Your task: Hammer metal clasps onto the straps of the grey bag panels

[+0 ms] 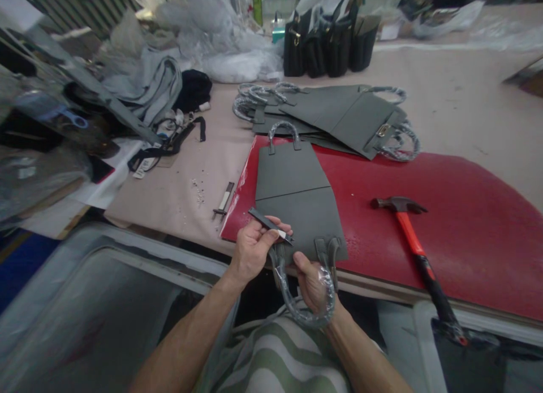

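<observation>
A flat grey leather bag panel [297, 195] with a handle at each end lies on a red mat [445, 212]. My left hand [252, 249] is closed on a thin dark metal tool [268, 224] at the panel's near left corner. My right hand [311, 283] passes through the plastic-wrapped near handle [297, 311] and grips the panel's near edge by the handle tabs. The far handle [283, 134] rests at the mat's back edge.
A hammer with an orange grip [413, 240] lies on the mat to the right. A stack of similar grey panels [339, 116] sits behind, black bags [331, 42] farther back. A small tool [224, 202] and bits lie left of the mat; cluttered fabric and straps [148, 99] at left.
</observation>
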The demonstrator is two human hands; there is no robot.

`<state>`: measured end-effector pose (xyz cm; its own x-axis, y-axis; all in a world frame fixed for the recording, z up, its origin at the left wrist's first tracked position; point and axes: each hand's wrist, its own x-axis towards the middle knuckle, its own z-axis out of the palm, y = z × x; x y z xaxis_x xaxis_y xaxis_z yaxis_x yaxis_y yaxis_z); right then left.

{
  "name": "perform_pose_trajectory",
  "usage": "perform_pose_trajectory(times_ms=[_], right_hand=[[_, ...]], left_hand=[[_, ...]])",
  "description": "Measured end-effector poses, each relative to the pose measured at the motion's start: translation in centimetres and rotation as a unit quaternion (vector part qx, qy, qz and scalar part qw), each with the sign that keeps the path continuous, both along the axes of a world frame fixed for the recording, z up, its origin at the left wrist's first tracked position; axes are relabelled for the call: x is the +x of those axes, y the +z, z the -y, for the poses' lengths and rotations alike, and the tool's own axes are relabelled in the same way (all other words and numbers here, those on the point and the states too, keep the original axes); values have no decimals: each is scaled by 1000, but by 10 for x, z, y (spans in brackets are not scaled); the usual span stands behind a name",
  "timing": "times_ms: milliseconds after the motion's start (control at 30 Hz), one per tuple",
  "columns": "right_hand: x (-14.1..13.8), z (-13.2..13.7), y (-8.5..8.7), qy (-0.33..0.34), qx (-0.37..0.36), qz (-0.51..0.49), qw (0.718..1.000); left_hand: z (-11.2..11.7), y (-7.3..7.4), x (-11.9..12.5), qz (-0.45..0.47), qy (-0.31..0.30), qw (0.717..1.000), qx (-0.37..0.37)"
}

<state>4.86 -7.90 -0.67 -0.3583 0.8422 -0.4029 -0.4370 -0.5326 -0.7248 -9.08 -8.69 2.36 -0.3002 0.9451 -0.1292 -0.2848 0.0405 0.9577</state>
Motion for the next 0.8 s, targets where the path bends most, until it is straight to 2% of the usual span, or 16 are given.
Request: perform_pose_trajectory(times_ms=[200,567,800], right_hand=[[1,1,-3,-3,-22,7,1000],[-1,0,-2,2,-23,29,999],[-2,0,-2,1,5,24,1000]], left_hand=[[1,6,2,-45,2,999,9],[5,1,-2,-105,-3,994,30],[5,2,0,-184,-7,982,33]])
